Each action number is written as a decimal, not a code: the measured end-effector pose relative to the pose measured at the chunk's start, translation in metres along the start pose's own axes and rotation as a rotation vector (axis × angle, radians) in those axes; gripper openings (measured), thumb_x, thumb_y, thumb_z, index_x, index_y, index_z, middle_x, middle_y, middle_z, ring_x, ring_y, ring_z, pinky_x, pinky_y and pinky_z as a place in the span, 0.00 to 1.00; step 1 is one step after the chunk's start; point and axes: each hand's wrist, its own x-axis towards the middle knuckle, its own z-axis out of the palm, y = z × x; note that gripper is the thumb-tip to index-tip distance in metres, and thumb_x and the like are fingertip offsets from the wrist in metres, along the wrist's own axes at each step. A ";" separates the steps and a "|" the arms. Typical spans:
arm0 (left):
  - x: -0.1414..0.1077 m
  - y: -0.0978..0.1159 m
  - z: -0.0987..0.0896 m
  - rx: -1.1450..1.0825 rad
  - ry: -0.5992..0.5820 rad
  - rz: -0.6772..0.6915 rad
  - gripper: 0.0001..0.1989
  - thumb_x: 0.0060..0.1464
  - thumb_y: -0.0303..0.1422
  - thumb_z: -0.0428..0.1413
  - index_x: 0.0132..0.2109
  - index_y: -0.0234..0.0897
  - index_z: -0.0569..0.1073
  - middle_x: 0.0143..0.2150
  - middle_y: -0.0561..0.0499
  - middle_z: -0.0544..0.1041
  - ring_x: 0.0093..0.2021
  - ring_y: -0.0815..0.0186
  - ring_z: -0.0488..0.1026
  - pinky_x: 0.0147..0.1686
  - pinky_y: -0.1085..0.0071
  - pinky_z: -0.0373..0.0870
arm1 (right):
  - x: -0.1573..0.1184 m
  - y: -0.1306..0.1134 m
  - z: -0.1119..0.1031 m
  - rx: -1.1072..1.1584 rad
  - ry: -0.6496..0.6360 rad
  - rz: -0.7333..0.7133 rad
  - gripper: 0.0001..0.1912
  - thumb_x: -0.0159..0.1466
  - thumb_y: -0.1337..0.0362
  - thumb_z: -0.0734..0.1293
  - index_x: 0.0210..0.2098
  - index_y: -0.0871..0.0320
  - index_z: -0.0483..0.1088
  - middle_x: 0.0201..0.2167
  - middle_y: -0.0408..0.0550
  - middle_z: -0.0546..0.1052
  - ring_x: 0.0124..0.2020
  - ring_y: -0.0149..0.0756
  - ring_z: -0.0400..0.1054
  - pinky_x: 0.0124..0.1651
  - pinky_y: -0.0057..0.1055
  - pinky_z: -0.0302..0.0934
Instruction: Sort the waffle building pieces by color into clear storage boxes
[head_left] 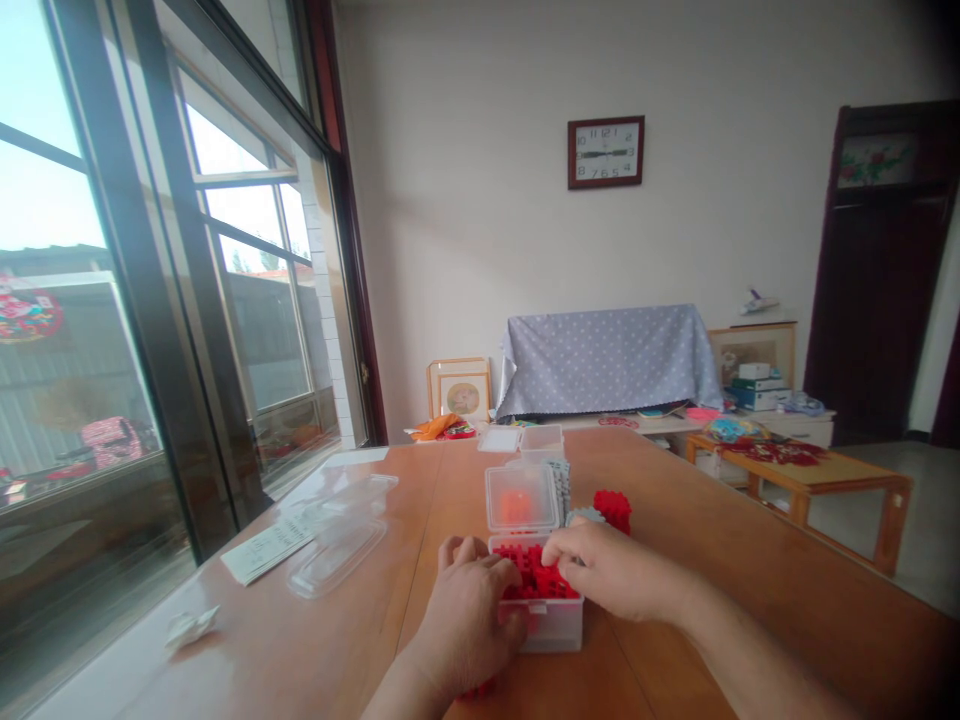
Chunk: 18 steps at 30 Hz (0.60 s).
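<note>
A clear plastic box (555, 628) full of small red interlocking plastic pieces (534, 572) stands on the table; its hinged lid (523, 498) is tipped back. My left hand (474, 610) is closed over the box's left edge, fingertips at the red pieces and thumb by the front wall. From the right, my right hand (592, 560) reaches over the rim with curled fingers pressed together at the pieces; what they pinch is hidden. Some red pieces (478, 690) show below my left hand. Behind my right hand sit a red stack (613, 510) and grey pieces (586, 515).
Loose clear lids (337, 555), a printed paper (266, 545) and a crumpled wrapper (193, 627) lie on the table's left. Another clear box (541, 440) stands at the far end. A row of grey pieces (561, 485) is beside the raised lid. A low wooden table (847, 472) is off to the right.
</note>
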 end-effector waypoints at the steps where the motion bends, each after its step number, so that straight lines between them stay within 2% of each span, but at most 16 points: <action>1: 0.000 0.000 0.000 0.007 0.002 0.001 0.05 0.46 0.34 0.59 0.34 0.43 0.72 0.36 0.53 0.79 0.44 0.57 0.65 0.54 0.56 0.53 | -0.001 0.000 0.000 0.000 -0.015 0.000 0.13 0.63 0.68 0.62 0.38 0.52 0.79 0.38 0.45 0.76 0.38 0.35 0.70 0.42 0.27 0.58; 5: 0.003 0.000 -0.002 0.050 0.006 -0.007 0.07 0.45 0.34 0.60 0.34 0.43 0.72 0.33 0.52 0.77 0.44 0.56 0.66 0.56 0.54 0.52 | -0.002 -0.001 0.002 -0.015 -0.046 -0.007 0.13 0.64 0.68 0.62 0.39 0.51 0.79 0.39 0.45 0.75 0.37 0.34 0.70 0.41 0.27 0.57; 12: 0.006 0.003 -0.009 0.119 -0.024 0.027 0.05 0.48 0.36 0.60 0.33 0.44 0.73 0.36 0.51 0.77 0.45 0.55 0.65 0.55 0.54 0.53 | -0.004 -0.003 0.001 -0.013 -0.050 -0.018 0.13 0.64 0.69 0.62 0.39 0.51 0.78 0.40 0.45 0.75 0.37 0.34 0.69 0.41 0.27 0.58; 18: 0.005 0.004 -0.012 0.103 -0.071 0.011 0.10 0.45 0.36 0.61 0.38 0.47 0.76 0.38 0.51 0.77 0.45 0.54 0.65 0.54 0.53 0.53 | -0.003 -0.001 0.007 -0.082 -0.060 -0.057 0.12 0.63 0.69 0.62 0.35 0.53 0.78 0.37 0.45 0.76 0.36 0.34 0.69 0.42 0.28 0.57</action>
